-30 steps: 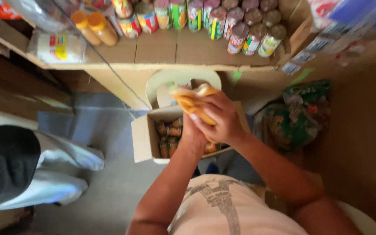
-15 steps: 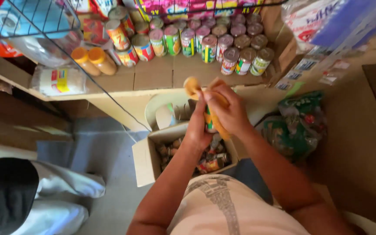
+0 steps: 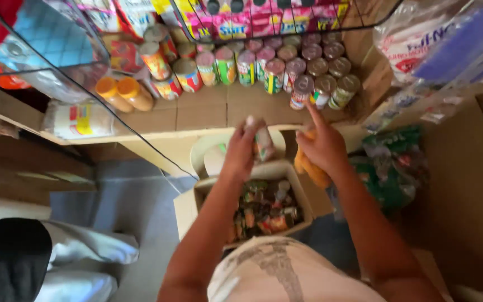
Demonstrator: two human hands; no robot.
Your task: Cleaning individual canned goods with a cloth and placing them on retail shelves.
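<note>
Orange cloth point(image 3: 310, 168) in right hand point(image 3: 322, 146); can point(image 3: 264, 144) w/ red-green label in left hand point(image 3: 242, 150). Tan shelf point(image 3: 197, 114) w/ multicolour-label cans point(image 3: 275, 75), two orange-lidded jars point(image 3: 124, 92). Beige box point(image 3: 188, 210), green bags point(image 3: 392, 168).

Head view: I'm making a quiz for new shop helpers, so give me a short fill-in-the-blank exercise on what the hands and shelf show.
1. The left hand holds a small ____ above the box.
2. The right hand holds an orange cloth and points one ____ at the shelf.
3. The cans on the shelf stand in ____.
4. The box below the hands is ____ at the top, with cans inside.

Missing words: can; finger; rows; open
</note>
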